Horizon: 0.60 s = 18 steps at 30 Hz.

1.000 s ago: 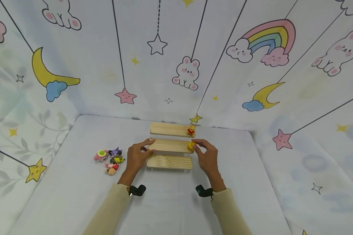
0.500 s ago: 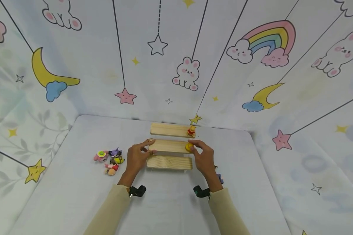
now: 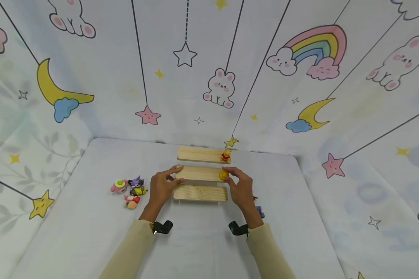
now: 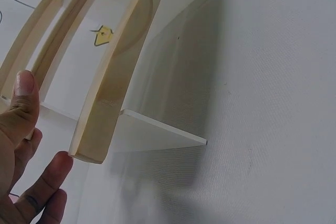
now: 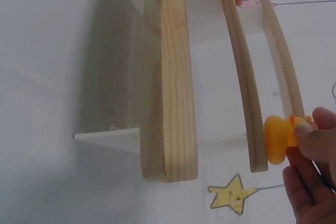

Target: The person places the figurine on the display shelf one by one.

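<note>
A three-tier wooden stand with clear supports is in front of me in the head view. My left hand [image 3: 163, 186] holds the left end of its middle shelf [image 3: 197, 173] between thumb and fingers; in the left wrist view the thumb [image 4: 26, 98] lies along that shelf's end. Near the shelf's right end, my right hand [image 3: 242, 190] pinches a small yellow toy duck [image 5: 275, 139], whose rounded base is right at the shelf's top surface. A Winnie-the-Pooh figure [image 3: 225, 155] stands at the right end of the back shelf [image 3: 197, 154].
Several small figures [image 3: 130, 192] lie in a cluster on the white cloth left of the left hand. A blue figure [image 3: 260, 212] is partly hidden behind the right wrist. The front shelf [image 3: 200, 193] is bare. A printed backdrop [image 3: 181, 89] rises behind.
My right hand has slid slightly left along the middle shelf with the toy duck. The blue figure by the right wrist has come into view. My left hand keeps its hold.
</note>
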Available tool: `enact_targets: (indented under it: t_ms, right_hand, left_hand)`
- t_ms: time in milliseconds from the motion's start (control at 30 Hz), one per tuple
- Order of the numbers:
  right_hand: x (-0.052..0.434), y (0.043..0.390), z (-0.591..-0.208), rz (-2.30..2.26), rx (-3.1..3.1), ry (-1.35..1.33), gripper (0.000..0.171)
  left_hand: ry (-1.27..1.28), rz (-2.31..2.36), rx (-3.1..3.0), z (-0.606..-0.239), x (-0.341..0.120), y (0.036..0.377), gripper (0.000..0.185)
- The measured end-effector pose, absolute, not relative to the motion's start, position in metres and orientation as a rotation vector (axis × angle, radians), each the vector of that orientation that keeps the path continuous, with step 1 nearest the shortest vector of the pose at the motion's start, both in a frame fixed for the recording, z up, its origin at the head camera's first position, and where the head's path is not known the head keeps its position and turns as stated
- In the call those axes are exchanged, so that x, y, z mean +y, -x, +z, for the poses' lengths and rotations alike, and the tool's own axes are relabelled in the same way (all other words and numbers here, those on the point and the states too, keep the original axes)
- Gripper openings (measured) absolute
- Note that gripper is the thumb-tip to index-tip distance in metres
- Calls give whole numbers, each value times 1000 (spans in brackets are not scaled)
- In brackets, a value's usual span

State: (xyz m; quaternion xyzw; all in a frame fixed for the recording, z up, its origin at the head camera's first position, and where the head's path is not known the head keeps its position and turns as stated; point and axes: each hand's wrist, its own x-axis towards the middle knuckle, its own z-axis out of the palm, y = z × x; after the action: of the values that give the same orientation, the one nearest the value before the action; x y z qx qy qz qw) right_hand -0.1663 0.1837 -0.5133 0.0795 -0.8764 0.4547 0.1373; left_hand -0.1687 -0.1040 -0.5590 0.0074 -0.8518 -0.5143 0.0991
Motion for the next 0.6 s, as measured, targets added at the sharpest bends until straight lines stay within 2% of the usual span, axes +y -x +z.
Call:
enact_targets:
  t_ms: [233, 600]
  right_hand:
    - [189, 164, -514, 1325, -2483, -198, 35]
    - [221, 165, -510, 1288, -2397, -55, 29]
  left_hand:
    - [-37, -1533, -2522, -562, -103, 167, 50]
    - [-15, -1524, -2521, -561, -104, 171, 50]
